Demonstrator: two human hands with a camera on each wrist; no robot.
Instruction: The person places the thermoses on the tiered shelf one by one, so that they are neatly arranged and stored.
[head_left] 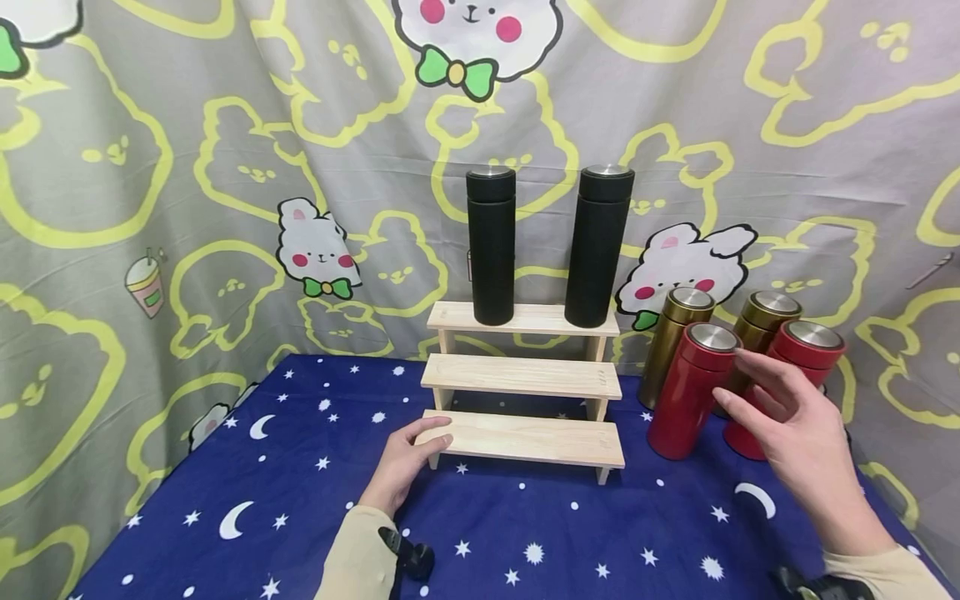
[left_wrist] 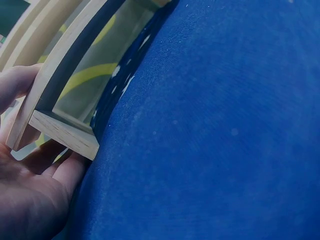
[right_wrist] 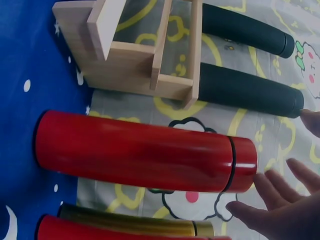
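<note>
A three-tier wooden stand (head_left: 517, 437) is set on the blue cloth. My left hand (head_left: 401, 462) grips the left end of its lowest board, thumb on top and fingers at the leg (left_wrist: 67, 132). On the top tier stand two black thermos bottles, one left (head_left: 492, 250) and one right (head_left: 597, 250). To the right of the stand, a red thermos bottle (head_left: 686, 400) is upright. My right hand (head_left: 810, 442) has its fingers extended and spread, fingertips right at that bottle's cap (right_wrist: 245, 165). The hand partly hides a second red bottle (head_left: 813, 354).
Two gold thermos bottles, one left (head_left: 667, 342) and one right (head_left: 757, 329), stand behind the red ones. The dark blue cloth (head_left: 300, 500) has white moons and stars. A grey curtain (head_left: 225, 275) with yellow cartoon outlines hangs behind the table.
</note>
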